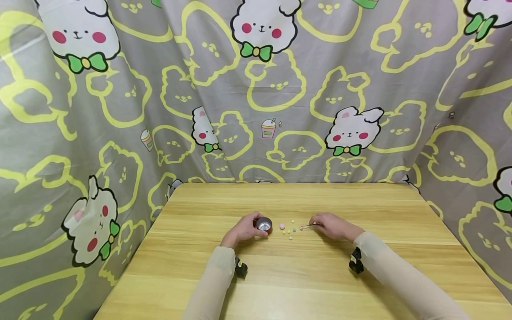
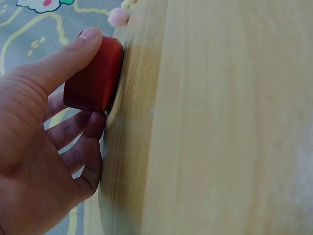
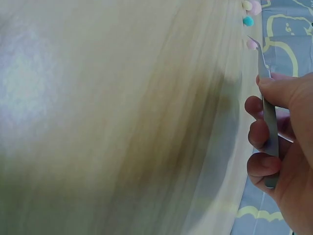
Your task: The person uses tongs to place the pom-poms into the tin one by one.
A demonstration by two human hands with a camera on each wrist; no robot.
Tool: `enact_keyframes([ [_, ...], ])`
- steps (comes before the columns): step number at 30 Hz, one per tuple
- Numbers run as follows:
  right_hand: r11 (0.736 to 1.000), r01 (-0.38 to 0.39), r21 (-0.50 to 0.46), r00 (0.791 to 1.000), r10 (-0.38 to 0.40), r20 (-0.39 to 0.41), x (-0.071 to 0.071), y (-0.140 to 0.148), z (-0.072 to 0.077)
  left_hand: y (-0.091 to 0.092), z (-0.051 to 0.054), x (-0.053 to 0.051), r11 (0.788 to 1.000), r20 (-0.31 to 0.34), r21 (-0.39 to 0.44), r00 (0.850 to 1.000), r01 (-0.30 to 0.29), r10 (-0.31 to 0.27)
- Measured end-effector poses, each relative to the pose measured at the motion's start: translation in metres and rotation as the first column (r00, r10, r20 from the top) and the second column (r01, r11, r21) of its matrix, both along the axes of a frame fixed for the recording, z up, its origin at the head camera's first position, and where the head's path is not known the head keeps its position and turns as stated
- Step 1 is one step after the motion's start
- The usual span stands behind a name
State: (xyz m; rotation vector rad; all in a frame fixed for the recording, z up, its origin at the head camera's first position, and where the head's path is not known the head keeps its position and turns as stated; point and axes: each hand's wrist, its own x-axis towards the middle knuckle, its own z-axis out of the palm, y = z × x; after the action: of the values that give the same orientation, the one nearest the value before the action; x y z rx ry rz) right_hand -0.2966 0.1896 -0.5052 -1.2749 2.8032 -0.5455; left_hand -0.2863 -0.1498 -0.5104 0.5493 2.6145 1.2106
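My left hand (image 1: 244,229) grips a small round cup (image 2: 95,73), red outside and silvery inside, with thumb and fingers around its wall. The cup stands upright on the table, and something small and bluish shows at its bottom. Metal tweezers with bent tips (image 3: 270,122) are held in my right hand (image 1: 332,226). Their tips are at a small pinkish ball (image 3: 252,44); whether they pinch it I cannot tell. Between the hands lie a larger pink pom-pom (image 1: 282,226), a teal pom-pom (image 1: 294,230) and several small yellow pom-poms (image 1: 293,221).
The wooden table (image 1: 280,275) extends around both hands. A grey curtain (image 1: 240,98) with yellow outlines and white cartoon animals hangs behind it and at both sides. Black wrist devices (image 1: 356,261) sit by each sleeve.
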Motion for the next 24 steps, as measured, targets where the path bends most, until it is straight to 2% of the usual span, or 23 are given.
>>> enact_keyframes([
  [11, 0.997, -0.034, -0.076, 0.997, 0.028, -0.075, -0.004, 0.004, 0.006, 0.000, 0.001, 0.001, 1.000, -0.002, -0.002, 1.000, 0.003, -0.003],
  [24, 0.999, -0.005, -0.051, 0.999, 0.003, -0.032, -0.006, -0.005, 0.025, 0.000, 0.001, 0.002, 1.000, 0.001, 0.010, 1.000, 0.003, -0.003],
])
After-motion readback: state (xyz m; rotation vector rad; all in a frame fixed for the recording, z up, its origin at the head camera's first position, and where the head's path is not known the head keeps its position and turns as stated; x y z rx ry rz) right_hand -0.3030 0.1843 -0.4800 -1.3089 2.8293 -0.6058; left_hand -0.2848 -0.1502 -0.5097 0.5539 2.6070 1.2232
